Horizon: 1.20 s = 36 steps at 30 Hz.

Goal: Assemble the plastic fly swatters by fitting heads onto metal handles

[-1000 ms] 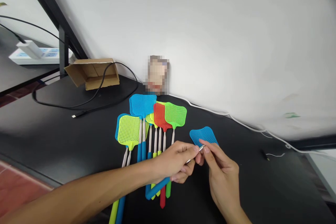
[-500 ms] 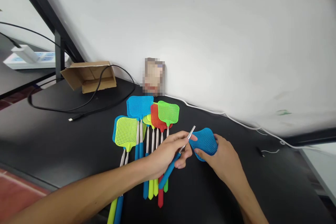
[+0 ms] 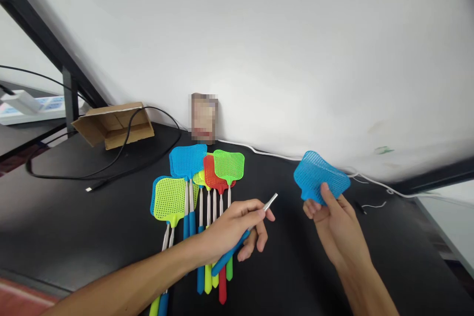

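Observation:
My left hand [image 3: 244, 227] is closed on a fly swatter handle [image 3: 231, 255] with a blue grip and a bare metal rod end pointing up to the right. My right hand [image 3: 335, 222] pinches a blue mesh swatter head [image 3: 320, 177] by its lower edge, thumb on the front. Head and handle are apart, with a gap between them. Left of and beneath my left hand lie several whole fly swatters: a yellow-green one [image 3: 170, 200], a blue one [image 3: 188, 162], a red one [image 3: 215, 172] and a green one [image 3: 229, 165]. My left arm hides parts of their handles.
On the black table [image 3: 111, 227] an opened cardboard box [image 3: 114, 126] stands at the back left, with a black cable [image 3: 99, 176] looping past it. A small blurred card [image 3: 204, 116] leans on the white wall. A white cord [image 3: 274, 156] runs along the wall's base. A power strip [image 3: 37, 108] sits far left.
My right hand has moved right and up with the blue swatter head, turning it so its flat face shows. The handle in my left hand has shifted slightly. The view has swung a little.

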Each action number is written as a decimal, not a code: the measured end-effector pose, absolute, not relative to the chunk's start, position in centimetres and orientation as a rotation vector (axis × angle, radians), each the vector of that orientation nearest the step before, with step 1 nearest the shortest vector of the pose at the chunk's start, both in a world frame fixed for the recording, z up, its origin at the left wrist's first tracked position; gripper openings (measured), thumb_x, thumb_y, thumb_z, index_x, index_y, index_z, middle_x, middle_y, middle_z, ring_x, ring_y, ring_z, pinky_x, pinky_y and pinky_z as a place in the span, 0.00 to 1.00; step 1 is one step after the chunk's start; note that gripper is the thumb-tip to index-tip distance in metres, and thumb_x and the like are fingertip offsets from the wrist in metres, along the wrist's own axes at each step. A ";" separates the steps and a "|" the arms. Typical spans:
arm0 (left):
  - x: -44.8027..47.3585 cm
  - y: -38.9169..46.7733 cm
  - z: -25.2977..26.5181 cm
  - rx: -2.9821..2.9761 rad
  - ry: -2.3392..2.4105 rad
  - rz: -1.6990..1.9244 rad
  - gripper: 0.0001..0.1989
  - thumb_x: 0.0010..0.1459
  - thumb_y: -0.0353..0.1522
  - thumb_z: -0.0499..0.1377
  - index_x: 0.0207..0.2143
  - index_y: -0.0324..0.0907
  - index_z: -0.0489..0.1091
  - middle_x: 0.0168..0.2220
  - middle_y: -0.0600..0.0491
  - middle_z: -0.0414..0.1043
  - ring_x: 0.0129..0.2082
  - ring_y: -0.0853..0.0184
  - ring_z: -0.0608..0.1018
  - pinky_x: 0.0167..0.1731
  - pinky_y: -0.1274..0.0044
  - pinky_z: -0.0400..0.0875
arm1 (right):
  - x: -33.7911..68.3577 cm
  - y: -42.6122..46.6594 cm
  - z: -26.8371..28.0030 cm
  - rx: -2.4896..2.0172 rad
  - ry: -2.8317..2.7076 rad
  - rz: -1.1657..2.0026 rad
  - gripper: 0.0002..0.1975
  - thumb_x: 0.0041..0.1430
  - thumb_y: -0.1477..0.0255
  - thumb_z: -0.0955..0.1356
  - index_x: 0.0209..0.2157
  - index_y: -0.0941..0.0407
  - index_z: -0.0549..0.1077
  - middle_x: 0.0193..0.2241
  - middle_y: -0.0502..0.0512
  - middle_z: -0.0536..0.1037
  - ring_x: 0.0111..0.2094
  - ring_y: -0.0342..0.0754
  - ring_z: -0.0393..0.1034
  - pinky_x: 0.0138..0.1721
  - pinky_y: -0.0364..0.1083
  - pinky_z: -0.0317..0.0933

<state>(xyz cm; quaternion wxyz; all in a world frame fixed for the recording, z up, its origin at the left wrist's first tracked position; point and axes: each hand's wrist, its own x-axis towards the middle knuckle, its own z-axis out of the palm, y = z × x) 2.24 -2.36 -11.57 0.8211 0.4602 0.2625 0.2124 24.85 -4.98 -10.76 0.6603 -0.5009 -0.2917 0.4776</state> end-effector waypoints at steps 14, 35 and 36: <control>2.1 -2.5 -12.0 1.113 0.530 0.383 0.13 0.71 0.39 0.51 0.44 0.39 0.69 0.24 0.55 0.74 0.10 0.79 0.61 0.13 0.83 0.56 | 23.7 -6.1 -10.7 -1.157 -0.764 1.105 0.13 0.61 0.63 0.74 0.28 0.55 0.72 0.26 0.50 0.70 0.28 0.45 0.63 0.30 0.45 0.61; 2.1 -2.5 -11.6 1.117 0.519 0.367 0.13 0.70 0.38 0.51 0.43 0.39 0.69 0.23 0.56 0.74 0.10 0.79 0.61 0.13 0.83 0.56 | 23.1 -6.3 -10.8 -1.176 -0.808 1.132 0.14 0.61 0.62 0.74 0.27 0.55 0.73 0.26 0.51 0.70 0.28 0.45 0.62 0.30 0.46 0.60; 2.1 -2.5 -11.6 1.115 0.518 0.366 0.13 0.70 0.38 0.51 0.43 0.39 0.69 0.23 0.56 0.74 0.10 0.79 0.61 0.13 0.83 0.56 | 23.1 -6.3 -10.8 -1.173 -0.806 1.136 0.14 0.61 0.62 0.73 0.27 0.55 0.73 0.26 0.51 0.70 0.28 0.45 0.62 0.30 0.46 0.59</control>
